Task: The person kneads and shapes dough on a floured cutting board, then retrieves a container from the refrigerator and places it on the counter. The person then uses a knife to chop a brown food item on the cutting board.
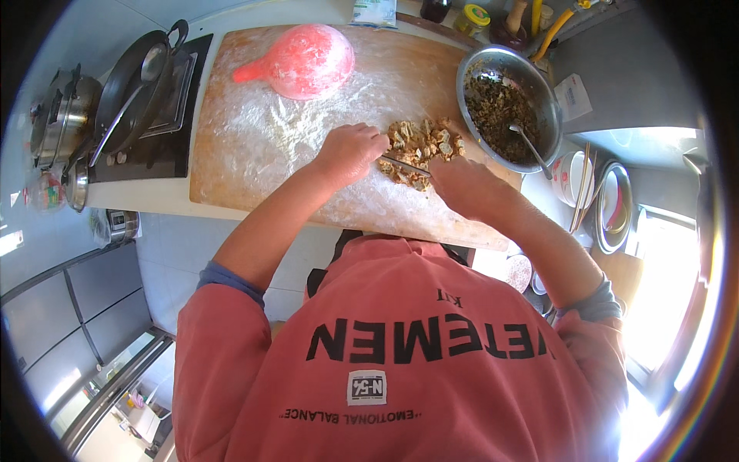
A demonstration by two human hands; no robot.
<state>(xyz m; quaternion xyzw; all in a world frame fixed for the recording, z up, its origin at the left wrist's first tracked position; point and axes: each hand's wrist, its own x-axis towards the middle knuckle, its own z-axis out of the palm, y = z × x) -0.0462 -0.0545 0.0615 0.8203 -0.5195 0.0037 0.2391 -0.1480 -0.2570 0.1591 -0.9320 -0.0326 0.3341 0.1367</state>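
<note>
A knife (407,166) lies across a heap of chopped brown food pieces (424,138) on a floured wooden board (248,167). It is seen nearly edge-on, as a thin grey strip. My right hand (470,185) is closed around its handle end, which the fingers hide. At the other end of the blade, my left hand (352,153) has its fingers curled onto the knife. Loose flour (294,130) is spread left of the heap. To the right stands a steel bowl (551,110) of dark minced filling (499,110), with a metal spoon (531,147) leaning in it.
An upturned pink plastic scoop (314,60), dusted with flour, rests at the board's back. On the left, a wok (135,92) holding a ladle (151,63) sits on the stove. Jars (473,20) line the back; a bowl (568,176) with chopsticks (582,187) stands at right.
</note>
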